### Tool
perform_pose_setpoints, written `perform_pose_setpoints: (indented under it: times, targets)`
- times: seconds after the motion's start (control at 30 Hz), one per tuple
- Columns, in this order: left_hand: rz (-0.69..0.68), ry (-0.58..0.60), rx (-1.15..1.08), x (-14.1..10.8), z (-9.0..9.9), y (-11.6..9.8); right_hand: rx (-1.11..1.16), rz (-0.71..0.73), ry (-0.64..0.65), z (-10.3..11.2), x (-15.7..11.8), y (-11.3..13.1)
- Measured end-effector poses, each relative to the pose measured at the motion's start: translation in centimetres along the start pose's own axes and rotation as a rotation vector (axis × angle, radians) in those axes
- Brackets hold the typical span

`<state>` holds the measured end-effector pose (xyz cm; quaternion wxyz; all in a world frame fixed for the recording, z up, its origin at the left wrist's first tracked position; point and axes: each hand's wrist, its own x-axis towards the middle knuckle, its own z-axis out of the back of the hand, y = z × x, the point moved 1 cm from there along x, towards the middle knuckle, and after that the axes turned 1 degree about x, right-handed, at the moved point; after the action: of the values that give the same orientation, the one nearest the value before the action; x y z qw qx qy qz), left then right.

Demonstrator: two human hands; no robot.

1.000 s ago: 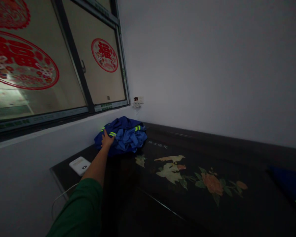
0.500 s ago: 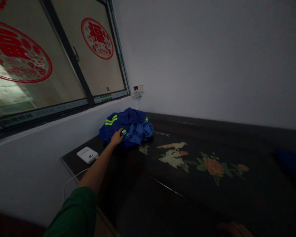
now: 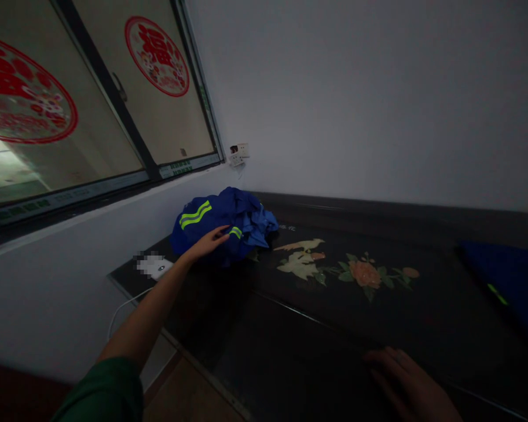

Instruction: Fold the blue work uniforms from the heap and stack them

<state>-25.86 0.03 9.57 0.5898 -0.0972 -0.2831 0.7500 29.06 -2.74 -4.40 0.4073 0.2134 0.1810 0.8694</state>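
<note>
A crumpled heap of royal-blue fabric with lighter blue cloth bunched on its right side and yellow-green reflective stripes (image 3: 220, 220) lies at the far left of a glossy black worktop (image 3: 290, 340), close to the wall below the window. The left hand (image 3: 209, 243) reaches to the front of this heap, its fingers stretched out and slightly parted near the lower stripe; I cannot tell whether a fold of fabric is caught between them. The right hand (image 3: 405, 378) is low in the view, above or on the near part of the worktop, half open with its fingers loosely bent; nothing shows in its grasp, though it is in shadow. Left of the left forearm, near the worktop's corner, lies a flat white device with rounded edges (image 3: 161, 269), partly blurred by pixels, with a thin white cable (image 3: 118, 310) hanging over the edge beside it. A painted bird and pink flower with green leaves (image 3: 363, 275) decorate the worktop's middle. At the far right lies a flat, dark blue piece of cloth with a short yellow-green stripe (image 3: 510, 264), well apart from the heap. Red round decals (image 3: 158, 55) mark the dark-framed window (image 3: 152, 167), and a white wall socket (image 3: 242, 150) sits behind the heap.
</note>
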Motion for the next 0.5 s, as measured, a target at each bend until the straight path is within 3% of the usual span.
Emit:
perform_pose_setpoints:
  times: [0.07,0.13,0.2,0.37,0.43,0.5]
  targets:
    - [0.069,-0.137,0.053,0.2,2.0,0.3,0.015,0.001,-0.019,-0.2,-0.1,0.0]
    - [0.126,-0.360,0.228,0.7,3.6,1.3,0.026,-0.002,-0.027,-0.3,-0.1,0.1]
    - [0.184,-0.478,0.407,1.3,4.3,2.5,0.036,-0.008,-0.011,-0.2,-0.1,0.2]
    - [0.306,-0.260,0.468,3.0,2.7,4.1,0.076,-0.014,0.015,0.4,0.2,0.9]
    - [0.319,-0.246,0.450,3.6,2.9,3.4,0.082,-0.015,0.024,0.7,0.3,1.1]
    - [0.312,-0.296,0.452,4.2,4.5,2.0,0.083,-0.010,0.041,0.9,0.4,1.3]
